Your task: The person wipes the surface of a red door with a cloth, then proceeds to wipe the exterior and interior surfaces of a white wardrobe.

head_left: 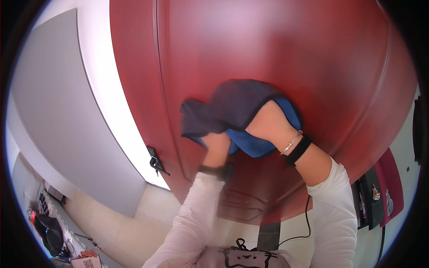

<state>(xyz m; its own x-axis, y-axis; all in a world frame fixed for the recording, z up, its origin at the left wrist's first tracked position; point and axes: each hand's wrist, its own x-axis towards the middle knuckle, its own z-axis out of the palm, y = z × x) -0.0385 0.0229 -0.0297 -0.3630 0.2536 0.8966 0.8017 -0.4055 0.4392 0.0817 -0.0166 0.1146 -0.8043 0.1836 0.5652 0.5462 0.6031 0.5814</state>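
A dark grey cloth (243,100) with a blue underside is held up against a glossy red door (214,40). My left hand (217,145) grips its lower left part, a dark band around the wrist. Higher and to the right, my right hand (269,125) holds the cloth's right part, with the grey fabric folded over the fingers. The blue side shows between and beside my hands. Fabric hides the fingertips of both hands. My right wrist wears a silver bracelet and a black band.
A black door handle (157,163) juts out at the door's left edge. Left of it stands a grey panel (56,98). A black cable (308,219) hangs by my right sleeve. Shelves with small figures (375,194) are at right; another person's hand (88,253) shows at lower left.
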